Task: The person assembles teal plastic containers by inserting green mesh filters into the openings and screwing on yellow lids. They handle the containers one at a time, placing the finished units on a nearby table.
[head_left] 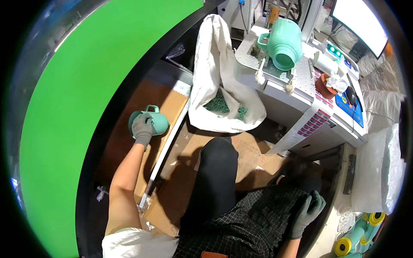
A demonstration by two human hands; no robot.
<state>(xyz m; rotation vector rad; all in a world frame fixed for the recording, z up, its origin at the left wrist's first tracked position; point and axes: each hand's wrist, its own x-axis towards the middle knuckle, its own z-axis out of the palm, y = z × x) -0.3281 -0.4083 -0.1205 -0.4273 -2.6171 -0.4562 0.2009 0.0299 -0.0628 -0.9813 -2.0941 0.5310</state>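
Observation:
My left hand (143, 129), in a grey work glove, reaches down to the left. It is closed on a mint-green plastic jug (160, 124), which lies on its side on a brown board beside the green machine panel. The jug's handle sticks up behind my fingers. My right hand (306, 213), also gloved, rests by my right thigh. Its fingers are loosely bent and apart, with nothing seen in them. A similar mint-green jug (287, 36) with a side handle stands on the perforated metal plate (248, 55) of the workbench, its round mouth tilted toward me.
A white woven sack (209, 56) with green plastic scraps (217, 103) stands ahead. The large green panel (64, 129) curves along the left. On the bench are a brown pot (325, 87), a mouse (351, 95) and a screen (360, 22). Yellow-ringed green parts (355, 238) lie at lower right.

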